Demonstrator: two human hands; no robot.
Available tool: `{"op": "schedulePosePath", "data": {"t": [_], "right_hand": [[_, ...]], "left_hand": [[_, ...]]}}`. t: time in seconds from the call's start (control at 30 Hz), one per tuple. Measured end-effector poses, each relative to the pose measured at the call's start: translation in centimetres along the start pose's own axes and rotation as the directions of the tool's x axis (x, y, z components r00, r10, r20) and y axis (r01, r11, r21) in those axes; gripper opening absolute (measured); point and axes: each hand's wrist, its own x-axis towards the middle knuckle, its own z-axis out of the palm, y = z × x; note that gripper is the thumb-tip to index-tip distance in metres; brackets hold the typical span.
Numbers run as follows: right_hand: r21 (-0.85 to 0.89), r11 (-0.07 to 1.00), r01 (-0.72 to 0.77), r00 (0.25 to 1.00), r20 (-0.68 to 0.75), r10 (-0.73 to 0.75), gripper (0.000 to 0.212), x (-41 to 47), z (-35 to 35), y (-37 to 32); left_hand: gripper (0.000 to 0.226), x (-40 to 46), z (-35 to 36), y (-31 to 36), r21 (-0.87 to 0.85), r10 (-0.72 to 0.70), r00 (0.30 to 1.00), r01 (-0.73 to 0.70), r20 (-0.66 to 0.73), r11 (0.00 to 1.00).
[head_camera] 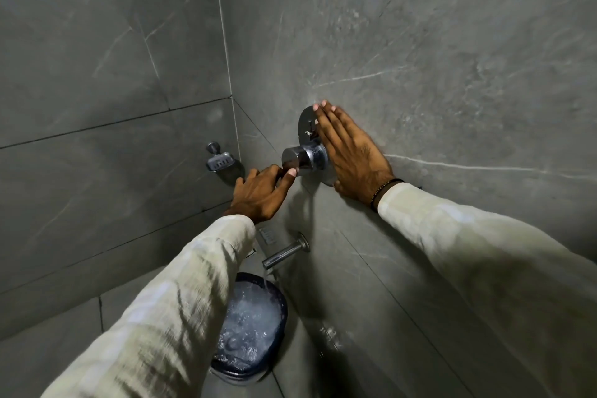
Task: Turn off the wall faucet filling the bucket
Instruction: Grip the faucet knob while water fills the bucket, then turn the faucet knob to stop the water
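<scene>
A chrome faucet knob juts from a round chrome wall plate on the grey tiled wall. My left hand reaches up from below and its fingertips touch the knob's underside. My right hand lies flat and spread against the wall, covering the plate's right side. Below, a chrome spout pours a thin stream of water into a dark blue bucket that is nearly full and bubbling.
A chrome soap dish hangs on the left wall near the corner. Grey tiled walls meet at the corner left of the knob. A small chrome fitting shows beside my left sleeve. The grey tiled floor lies at lower left.
</scene>
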Motion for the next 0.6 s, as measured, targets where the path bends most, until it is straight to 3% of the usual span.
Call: {"op": "schedulePosePath", "data": {"t": [0.6], "right_hand": [[-0.008, 1.0, 0.002, 1.0, -0.008, -0.002, 0.103, 0.15, 0.26, -0.19]], "left_hand": [[0.051, -0.01, 0.05, 0.1, -0.01, -0.021, 1.0, 0.021, 0.022, 1.0]]}}
